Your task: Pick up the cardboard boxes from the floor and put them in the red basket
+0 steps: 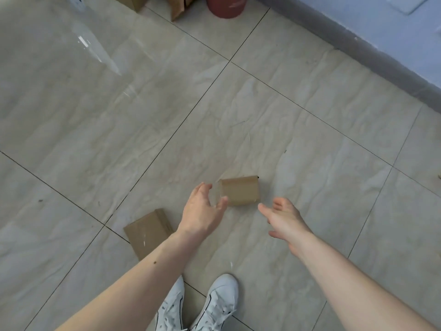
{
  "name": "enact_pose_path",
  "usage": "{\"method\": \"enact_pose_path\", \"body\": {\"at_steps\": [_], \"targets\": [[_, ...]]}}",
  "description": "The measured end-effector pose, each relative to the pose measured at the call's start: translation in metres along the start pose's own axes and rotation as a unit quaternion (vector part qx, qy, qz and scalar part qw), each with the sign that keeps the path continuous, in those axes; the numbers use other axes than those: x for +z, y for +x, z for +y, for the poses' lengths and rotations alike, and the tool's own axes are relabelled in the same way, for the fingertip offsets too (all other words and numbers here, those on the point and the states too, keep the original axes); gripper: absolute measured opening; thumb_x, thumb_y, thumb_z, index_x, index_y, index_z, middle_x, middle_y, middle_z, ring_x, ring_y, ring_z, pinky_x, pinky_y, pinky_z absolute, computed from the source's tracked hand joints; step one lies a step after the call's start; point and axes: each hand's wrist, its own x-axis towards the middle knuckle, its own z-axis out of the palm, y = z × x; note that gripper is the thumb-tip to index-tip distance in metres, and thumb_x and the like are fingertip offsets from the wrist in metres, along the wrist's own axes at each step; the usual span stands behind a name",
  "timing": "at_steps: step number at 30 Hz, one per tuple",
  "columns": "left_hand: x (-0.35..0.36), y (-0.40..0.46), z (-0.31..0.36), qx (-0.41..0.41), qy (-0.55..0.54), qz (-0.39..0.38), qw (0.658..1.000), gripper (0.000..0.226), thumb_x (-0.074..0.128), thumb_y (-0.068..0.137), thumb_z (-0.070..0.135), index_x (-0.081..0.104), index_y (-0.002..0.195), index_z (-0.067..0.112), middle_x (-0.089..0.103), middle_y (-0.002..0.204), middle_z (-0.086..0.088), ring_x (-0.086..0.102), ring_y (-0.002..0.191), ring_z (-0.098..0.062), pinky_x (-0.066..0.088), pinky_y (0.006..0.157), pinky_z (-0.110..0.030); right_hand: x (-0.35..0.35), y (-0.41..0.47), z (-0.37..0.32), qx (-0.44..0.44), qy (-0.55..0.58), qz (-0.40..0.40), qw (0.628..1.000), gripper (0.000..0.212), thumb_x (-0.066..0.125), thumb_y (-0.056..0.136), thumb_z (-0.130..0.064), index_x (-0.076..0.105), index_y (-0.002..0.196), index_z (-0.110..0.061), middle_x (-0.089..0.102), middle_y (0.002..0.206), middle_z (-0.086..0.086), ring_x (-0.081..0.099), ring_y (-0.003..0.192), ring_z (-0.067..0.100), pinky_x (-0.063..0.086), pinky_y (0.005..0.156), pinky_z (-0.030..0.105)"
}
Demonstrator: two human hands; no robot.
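1. A small, flat-sided cardboard box (pixel 239 191) lies on the glossy, marble-veined floor tiles (pixel 95 115) at lower centre.
2. The left hand (pixel 202 211) reaches beside it, fingers spread and relaxed, holding nothing.
3. The right hand (pixel 285 219), fingers loosely spread, hovers just right of the box.
4. A second cardboard box (pixel 148 231) lies lower left, partly behind the left forearm.
5. The rounded red basket (pixel 226 5) stands at the top edge.

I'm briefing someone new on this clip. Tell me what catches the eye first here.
Two bare hands reach down over a tiled floor: the left hand and right hand flank a small cardboard box, neither gripping it yet. A second cardboard box lies by the left forearm, and the red basket stands far off at the top edge.
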Motion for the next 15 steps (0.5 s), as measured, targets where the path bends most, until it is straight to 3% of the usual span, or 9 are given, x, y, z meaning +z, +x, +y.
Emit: {"method": "enact_pose_path", "body": {"at_steps": [5, 9, 11, 13, 15], "targets": [[0.041, 0.066, -0.034, -0.016, 0.007, -0.026, 1.0, 0.068, 0.055, 0.095, 0.039, 0.026, 0.152, 0.017, 0.027, 0.159, -0.003, 0.037, 0.141, -0.022, 0.03, 0.114, -0.033, 0.029, 0.068, 0.032, 0.018, -0.003, -0.009, 1.0, 0.071, 0.066, 0.09, -0.035, 0.032, 0.15, -0.018, 0.043, 0.146, -0.001, 0.055, 0.113, 0.022, 0.053, 0.096, 0.044], [0.067, 0.116, -0.053, 0.003, 0.022, -0.05, 0.999, 0.081, 0.058, 0.093, 0.039, 0.013, 0.156, 0.015, 0.009, 0.165, -0.002, 0.021, 0.15, -0.02, 0.023, 0.12, -0.034, 0.05, 0.117, 0.052, 0.016, 0.009, -0.001, 1.0, 0.09, 0.071, 0.084, -0.041, 0.02, 0.155, -0.024, 0.029, 0.159, -0.001, 0.041, 0.139, 0.021, 0.043, 0.109, 0.046], [0.077, 0.135, -0.058, 0.01, 0.022, -0.062, 0.998, 0.08, 0.057, 0.095, 0.035, 0.009, 0.157, 0.014, 0.005, 0.166, -0.001, 0.016, 0.151, -0.018, 0.02, 0.12, -0.03, 0.058, 0.137, 0.059, 0.025, 0.023, -0.003, 0.999, 0.093, 0.071, 0.082, -0.041, 0.017, 0.156, -0.024, 0.031, 0.159, -0.002, 0.04, 0.14, 0.02, 0.039, 0.112, 0.047], [0.086, 0.147, -0.059, 0.005, 0.011, -0.073, 0.997, 0.078, 0.055, 0.096, 0.032, 0.01, 0.157, 0.015, 0.011, 0.165, -0.003, 0.021, 0.15, -0.02, 0.022, 0.119, -0.03, 0.063, 0.15, 0.064, 0.029, 0.033, -0.008, 0.999, 0.078, 0.069, 0.085, -0.039, 0.03, 0.15, -0.021, 0.05, 0.142, -0.004, 0.052, 0.126, 0.018, 0.042, 0.109, 0.047], [0.092, 0.154, -0.058, 0.0, -0.007, -0.074, 0.997, 0.076, 0.057, 0.095, 0.031, 0.014, 0.156, 0.016, 0.02, 0.163, -0.005, 0.026, 0.148, -0.022, 0.025, 0.119, -0.033, 0.066, 0.154, 0.064, 0.025, 0.037, -0.007, 0.999, 0.056, 0.067, 0.087, -0.036, 0.044, 0.136, -0.023, 0.062, 0.112, -0.011, 0.057, 0.106, 0.015, 0.047, 0.104, 0.046]]}}
